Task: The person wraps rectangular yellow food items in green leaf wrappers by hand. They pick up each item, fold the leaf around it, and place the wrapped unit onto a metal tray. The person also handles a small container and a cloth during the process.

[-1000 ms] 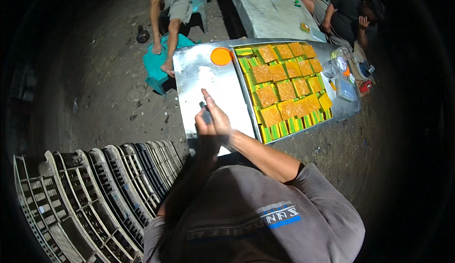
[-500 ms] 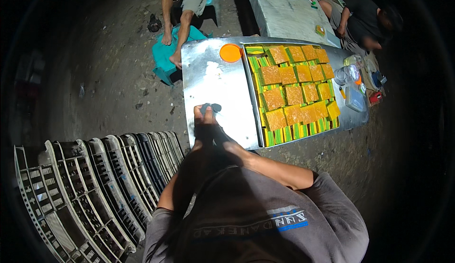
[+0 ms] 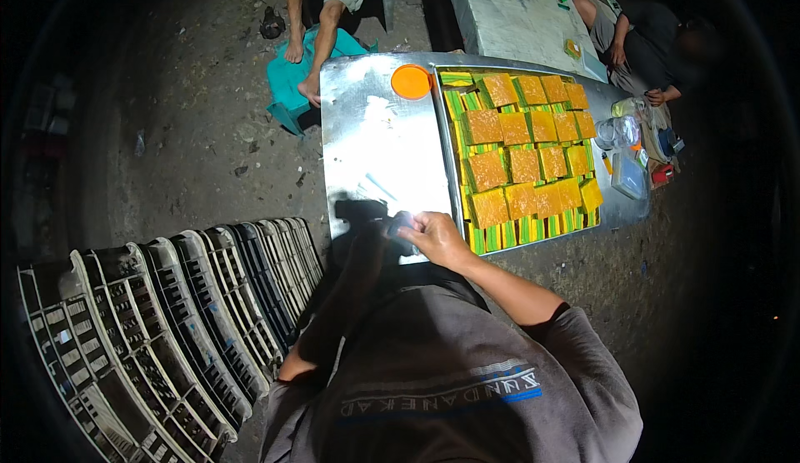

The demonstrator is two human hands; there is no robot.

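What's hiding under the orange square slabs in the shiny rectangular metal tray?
Yellow-and-green striped pieces show below and between the orange square slabs. The metal tray has its bottom covered, so that's hidden.

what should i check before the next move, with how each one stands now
1. Right hand at the dark item: ok, fingers bent beside it; firmness of grip cannot tell.
2. Left hand well lit: not ok, it lies in deep shadow, so its grip cannot be read.
3. Tray on the table: ok, filled with striped pieces, orange-topped squares lying over them.
4. Orange disc away from both hands: ok, at the table's far side by the tray's corner.
5. Another person's foot free of the table: cannot tell, it shows right at the edge.
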